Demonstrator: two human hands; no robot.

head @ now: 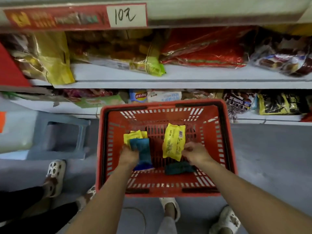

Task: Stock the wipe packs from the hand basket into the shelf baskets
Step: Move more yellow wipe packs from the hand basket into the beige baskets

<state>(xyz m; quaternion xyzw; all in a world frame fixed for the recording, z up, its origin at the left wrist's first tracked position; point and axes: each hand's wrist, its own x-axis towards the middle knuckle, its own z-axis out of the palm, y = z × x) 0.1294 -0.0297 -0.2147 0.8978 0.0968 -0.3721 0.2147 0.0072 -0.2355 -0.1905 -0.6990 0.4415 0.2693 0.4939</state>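
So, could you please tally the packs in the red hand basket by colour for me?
Yellow: 3, large yellow pack in the right hand, seemingly two yellow packs in the left hand.
Teal: 2, teal pack in the left hand, dark teal pack on the basket floor.
Total: 5, though the left bunch is blurred.

Soft light is filling the scene; glare is glinting on the crinkly red plastic bag (204, 48), and blur is smearing the red paper price sign (55, 18).

Reading hand basket (165, 193) as matt red plastic. Noting glossy plastic film on yellow wipe pack (173, 141) and snack bags (202, 48), smooth matt finish on shelf (185, 75).
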